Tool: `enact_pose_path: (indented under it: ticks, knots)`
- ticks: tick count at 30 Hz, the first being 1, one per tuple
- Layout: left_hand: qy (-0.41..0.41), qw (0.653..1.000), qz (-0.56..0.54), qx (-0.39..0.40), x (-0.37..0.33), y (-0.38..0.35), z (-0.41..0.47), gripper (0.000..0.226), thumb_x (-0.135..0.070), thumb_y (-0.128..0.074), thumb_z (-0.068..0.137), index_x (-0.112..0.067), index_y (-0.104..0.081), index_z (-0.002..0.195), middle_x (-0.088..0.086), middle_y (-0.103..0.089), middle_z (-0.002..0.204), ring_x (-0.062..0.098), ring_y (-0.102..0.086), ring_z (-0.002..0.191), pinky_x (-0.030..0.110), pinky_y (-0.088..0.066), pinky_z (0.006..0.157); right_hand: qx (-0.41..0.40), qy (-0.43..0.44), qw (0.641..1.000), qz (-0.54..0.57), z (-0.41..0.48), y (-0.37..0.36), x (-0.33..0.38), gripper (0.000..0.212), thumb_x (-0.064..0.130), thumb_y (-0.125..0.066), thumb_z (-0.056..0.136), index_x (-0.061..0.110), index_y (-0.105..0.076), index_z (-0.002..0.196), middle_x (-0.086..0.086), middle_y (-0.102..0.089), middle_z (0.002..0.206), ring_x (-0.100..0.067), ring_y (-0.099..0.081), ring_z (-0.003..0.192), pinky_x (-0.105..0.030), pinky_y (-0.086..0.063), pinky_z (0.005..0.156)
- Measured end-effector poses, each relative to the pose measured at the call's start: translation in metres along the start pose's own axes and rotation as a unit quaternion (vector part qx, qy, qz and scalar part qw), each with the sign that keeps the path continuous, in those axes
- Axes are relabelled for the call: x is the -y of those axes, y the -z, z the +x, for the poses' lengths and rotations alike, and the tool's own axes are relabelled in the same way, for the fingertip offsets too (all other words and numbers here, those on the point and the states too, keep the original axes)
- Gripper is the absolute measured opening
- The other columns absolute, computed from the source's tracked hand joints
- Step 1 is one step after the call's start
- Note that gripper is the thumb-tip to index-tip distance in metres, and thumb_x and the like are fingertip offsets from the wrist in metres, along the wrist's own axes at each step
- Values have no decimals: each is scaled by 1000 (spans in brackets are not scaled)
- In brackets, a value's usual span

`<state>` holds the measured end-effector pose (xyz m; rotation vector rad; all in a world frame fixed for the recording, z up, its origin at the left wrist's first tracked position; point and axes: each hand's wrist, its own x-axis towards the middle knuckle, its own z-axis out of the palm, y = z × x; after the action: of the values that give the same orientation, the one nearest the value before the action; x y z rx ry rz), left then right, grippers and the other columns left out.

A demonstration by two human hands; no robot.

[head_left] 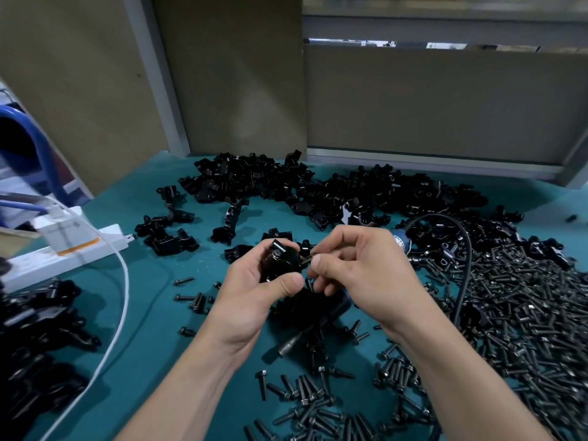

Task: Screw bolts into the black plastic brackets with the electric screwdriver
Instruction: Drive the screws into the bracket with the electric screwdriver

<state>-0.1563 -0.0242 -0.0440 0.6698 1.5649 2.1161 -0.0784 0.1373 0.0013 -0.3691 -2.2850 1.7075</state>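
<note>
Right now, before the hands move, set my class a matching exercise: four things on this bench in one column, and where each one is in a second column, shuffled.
Things:
1 single bracket
2 small bolt
3 bolt heap
4 white cable

Places:
A right side of the table
B gripped in the left hand
C left side of the table
D pinched by the right hand

Pairs: 1-B, 2-D, 3-A, 4-C.
</note>
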Motion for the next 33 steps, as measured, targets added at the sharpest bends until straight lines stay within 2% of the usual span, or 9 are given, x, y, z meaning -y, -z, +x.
enact_pose_path:
  ticks: [5,9,11,15,18,21,26,30,33]
  knots:
    - [-30,998,57,1,2,-3,-2,33,-1,-81,79,-25,-76,101,1,-75,93,14,-71,86,22,-57,75,-16,12,985,-169,0,-8,-3,18,18,-74,92,26,-68,76,7,-70,63,-9,-63,53,-25,-52,53]
    - [-47,992,113,-14,3,-1,-3,35,-3,-82,78,-27,-75,104,4,-76,100,18,-73,93,27,-58,80,-44,39,966,-250,0,-18,-7,21,24,-65,95,24,-59,76,4,-63,66,-13,-58,66,-30,-46,54]
    - [-54,987,150,-10,3,0,-3,42,5,-81,80,-30,-76,103,1,-77,103,17,-73,98,28,-58,84,-48,40,960,-273,0,-21,-10,32,29,-62,98,22,-53,69,5,-57,60,-12,-54,61,-22,-37,49]
    - [-50,982,182,-12,2,1,-2,51,11,-79,80,-36,-76,100,-4,-77,102,13,-73,97,28,-59,87,-38,31,958,-283,0,-19,-14,46,38,-56,102,21,-47,60,7,-48,49,-12,-48,52,-22,-29,46]
    - [-44,982,181,-19,2,2,-1,51,10,-80,80,-37,-76,99,-4,-77,102,13,-73,97,30,-59,85,5,18,963,-269,0,-12,-10,36,38,-57,101,22,-58,68,7,-55,53,-11,-52,51,-23,-37,47]
    - [-41,983,179,-23,2,0,0,50,9,-81,79,-37,-75,98,-5,-77,100,10,-72,94,27,-57,82,32,6,963,-269,0,-5,-7,24,28,-61,97,25,-64,74,4,-63,59,-11,-54,50,-24,-42,46]
    - [-31,989,141,-5,1,2,0,45,10,-80,79,-30,-76,99,0,-75,97,16,-71,90,30,-59,78,1,36,964,-264,-1,-5,-4,15,19,-63,92,28,-64,80,9,-63,57,-8,-54,51,-19,-40,47]
    - [-26,992,124,0,1,2,-1,42,10,-80,80,-27,-76,101,3,-75,98,20,-72,92,33,-60,81,0,55,955,-291,-1,-4,1,12,24,-65,92,29,-68,82,7,-68,67,-11,-61,64,-31,-53,58]
    - [-28,991,128,5,1,2,-1,42,11,-79,80,-25,-75,102,3,-75,98,21,-72,94,36,-60,85,10,55,947,-315,-3,-9,1,15,24,-60,95,24,-66,81,4,-64,67,-16,-59,66,-40,-53,62]
